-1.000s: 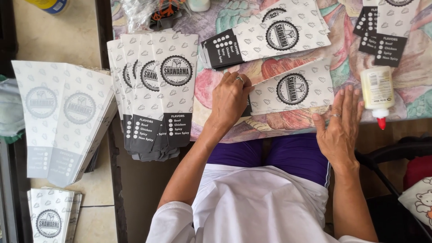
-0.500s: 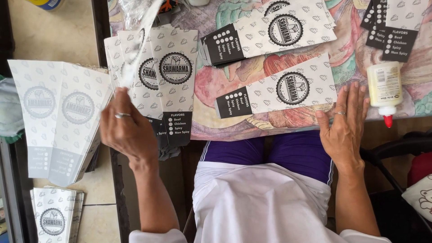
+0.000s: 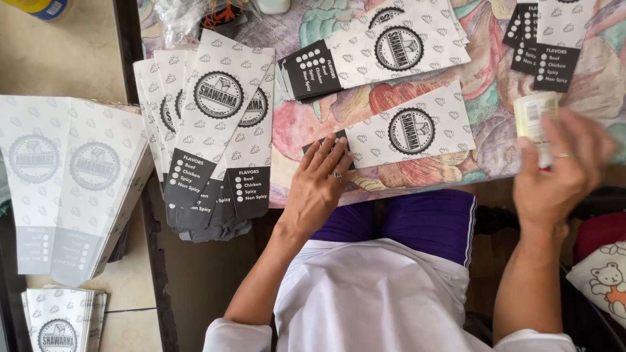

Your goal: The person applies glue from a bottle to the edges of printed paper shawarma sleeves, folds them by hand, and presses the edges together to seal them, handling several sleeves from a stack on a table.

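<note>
A flat white paper sleeve [image 3: 417,127] with a round black emblem and a black end lies on the patterned tablecloth [image 3: 306,124] in front of me. My left hand [image 3: 319,186] rests flat on its black end, fingers spread, holding nothing. To the right, my right hand [image 3: 564,173] is blurred. Its fingers curl around the lower part of a white glue bottle [image 3: 531,111], whose tip is hidden. A fanned stack of the same sleeves [image 3: 215,130] hangs over the table's left edge.
More sleeve stacks lie at top centre [image 3: 385,52] and top right [image 3: 554,39]. Paler, reversed sleeves [image 3: 72,182] sit on the tiled surface at left, and another pile [image 3: 59,322] at bottom left. A clear plastic bag [image 3: 176,13] is at the top. A bear-print cloth [image 3: 606,280] is at right.
My left hand left the fanned stack at the left, now topped with one more sleeve, and came down on the sleeve in front of me. My right hand rose from the table edge onto the glue bottle.
</note>
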